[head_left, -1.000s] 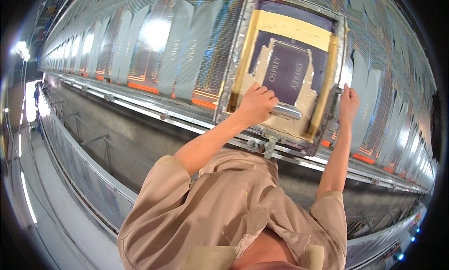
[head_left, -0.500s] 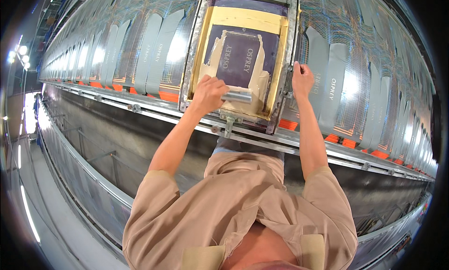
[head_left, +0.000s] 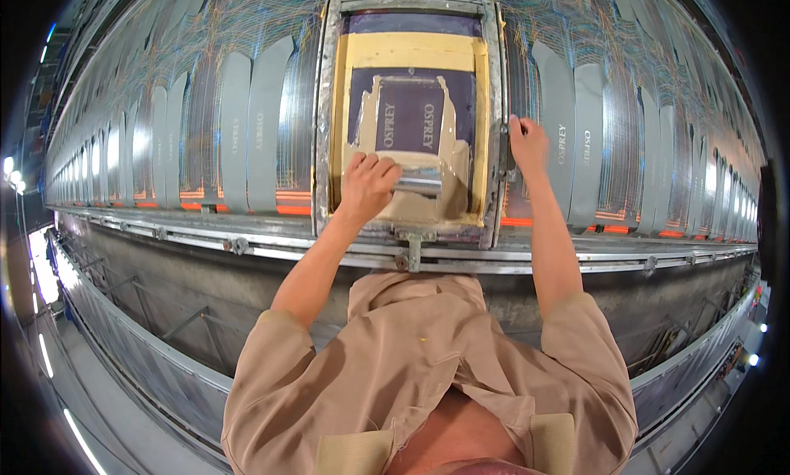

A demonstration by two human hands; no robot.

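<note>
Leaning over a long printing table, the person has both arms stretched forward onto a metal-framed printing screen [head_left: 327, 121] that lies across the row of cut fabric pieces. Their left hand [head_left: 367, 187] is clenched around the handle of a squeegee [head_left: 418, 179], a short silvery bar lying across the lower part of the screen mesh, just below the purple stencil area with its pale cut-out shape. Their right hand [head_left: 527, 143] grips the right side rail of the frame, fingers curled over the metal edge and thumb toward the inside. The screen sits squarely on the table, its near edge resting against the metal guide rail [head_left: 247, 246] that runs along the table's front, where a small bracket [head_left: 409, 253] stands just beneath the frame's middle. Yellow tape borders the mesh inside the frame. To either side, grey fabric panels [head_left: 247, 129] lie in close rows along the table, each with an orange band at its near end. Tan short sleeves cover the person's shoulders.
</note>
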